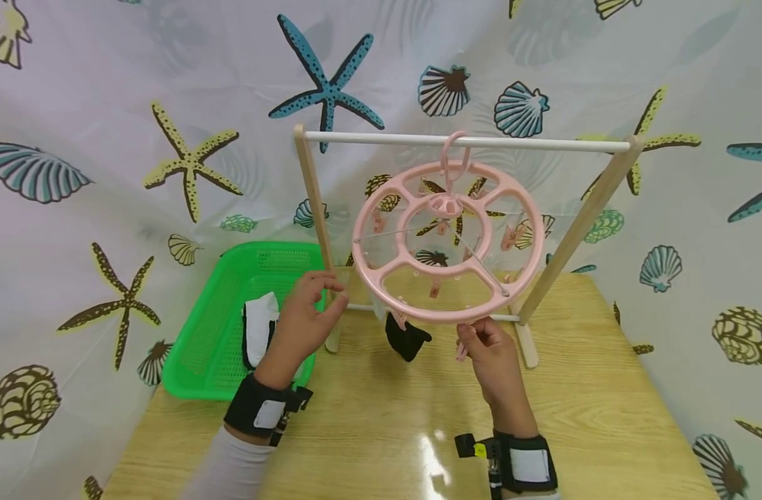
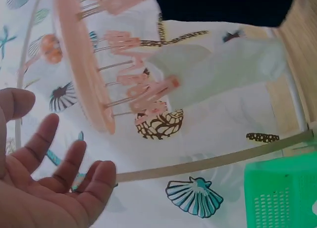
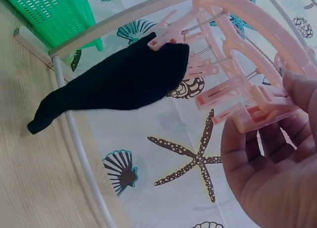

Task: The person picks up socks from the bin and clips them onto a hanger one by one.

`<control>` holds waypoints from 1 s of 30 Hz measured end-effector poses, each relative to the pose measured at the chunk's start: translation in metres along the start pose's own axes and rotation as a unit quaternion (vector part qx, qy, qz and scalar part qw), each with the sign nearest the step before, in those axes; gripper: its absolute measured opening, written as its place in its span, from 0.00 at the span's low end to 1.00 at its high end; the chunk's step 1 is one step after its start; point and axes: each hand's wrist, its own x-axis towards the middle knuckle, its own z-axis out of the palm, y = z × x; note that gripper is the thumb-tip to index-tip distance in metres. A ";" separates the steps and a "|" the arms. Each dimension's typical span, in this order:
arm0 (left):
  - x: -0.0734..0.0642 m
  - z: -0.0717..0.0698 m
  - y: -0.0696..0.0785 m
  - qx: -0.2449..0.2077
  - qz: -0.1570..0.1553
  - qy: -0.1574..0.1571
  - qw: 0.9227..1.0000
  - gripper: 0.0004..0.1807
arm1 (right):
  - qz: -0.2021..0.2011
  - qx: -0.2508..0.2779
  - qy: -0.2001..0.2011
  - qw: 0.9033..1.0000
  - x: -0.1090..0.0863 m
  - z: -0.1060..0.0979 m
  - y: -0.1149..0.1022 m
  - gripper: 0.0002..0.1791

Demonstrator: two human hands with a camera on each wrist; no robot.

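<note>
A round pink clip hanger hangs by its hook from a white rail. My right hand pinches one of its pink clothespins between thumb and fingers, under the near right rim. From another clothespin a black sock hangs down, seen also below the rim in the head view. A pale sock is clipped on farther along, mostly hidden in the head view. My left hand is held in the air left of the hanger, fingers loosely bent and holding nothing.
The green basket stands at the left with white and black folded socks inside. The white rail rests on two wooden posts on the wooden table. Behind hangs a shell-and-starfish patterned curtain.
</note>
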 end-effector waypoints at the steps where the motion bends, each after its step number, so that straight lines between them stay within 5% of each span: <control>1: 0.001 -0.005 -0.002 -0.014 -0.024 -0.003 1.000 0.08 | 0.001 0.001 0.002 1.000 0.000 0.000 0.000 0.15; 7: 0.016 -0.028 -0.023 0.001 -0.108 -0.019 0.994 0.15 | 0.011 -0.007 0.012 1.000 -0.003 0.003 0.003 0.15; 15: 0.031 -0.036 -0.096 0.131 -0.117 -0.061 0.983 0.19 | 0.005 -0.004 -0.006 1.000 -0.005 0.004 0.002 0.12; 23: 0.030 -0.028 -0.163 0.193 -0.212 -0.186 0.940 0.28 | -0.012 0.003 -0.009 1.000 -0.001 0.003 0.002 0.13; 30: 0.023 -0.025 -0.195 0.184 -0.285 -0.207 0.918 0.37 | -0.011 0.020 -0.012 1.000 -0.001 0.002 0.003 0.13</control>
